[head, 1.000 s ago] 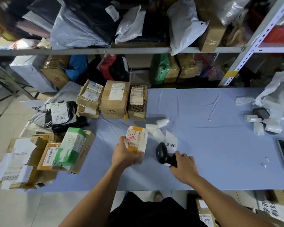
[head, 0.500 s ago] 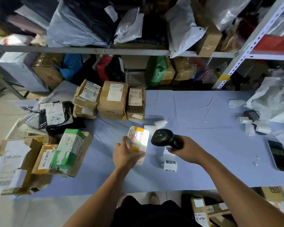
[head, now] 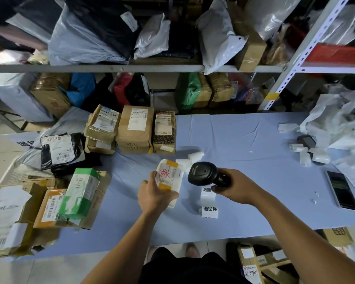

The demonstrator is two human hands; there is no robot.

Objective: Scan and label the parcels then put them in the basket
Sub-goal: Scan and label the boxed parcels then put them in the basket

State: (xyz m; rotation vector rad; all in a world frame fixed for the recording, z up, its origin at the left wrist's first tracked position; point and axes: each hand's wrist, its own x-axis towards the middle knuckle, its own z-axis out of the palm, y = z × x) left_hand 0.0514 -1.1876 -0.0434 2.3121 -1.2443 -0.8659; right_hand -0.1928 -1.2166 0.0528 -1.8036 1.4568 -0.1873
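Note:
My left hand point(head: 154, 194) grips a small white parcel point(head: 171, 175) with orange tape and red writing, tilted up off the blue table point(head: 244, 140). My right hand point(head: 237, 186) holds a black barcode scanner point(head: 204, 173) by its handle, its head right beside the parcel's label. A strip of white printed labels point(head: 209, 201) hangs below the scanner hand. No basket is in view.
Brown boxes point(head: 135, 128) stand at the table's back left. A black bag parcel point(head: 59, 150), a green box point(head: 80, 193) and cartons crowd the left edge. A phone point(head: 341, 189), label rolls point(head: 307, 152) and crumpled paper point(head: 340, 119) lie right. Shelves with parcels rise behind.
My right hand lifted the scanner off the table and brought it up beside the parcel, label strip trailing. The scan light seen on the parcel half a second ago is gone.

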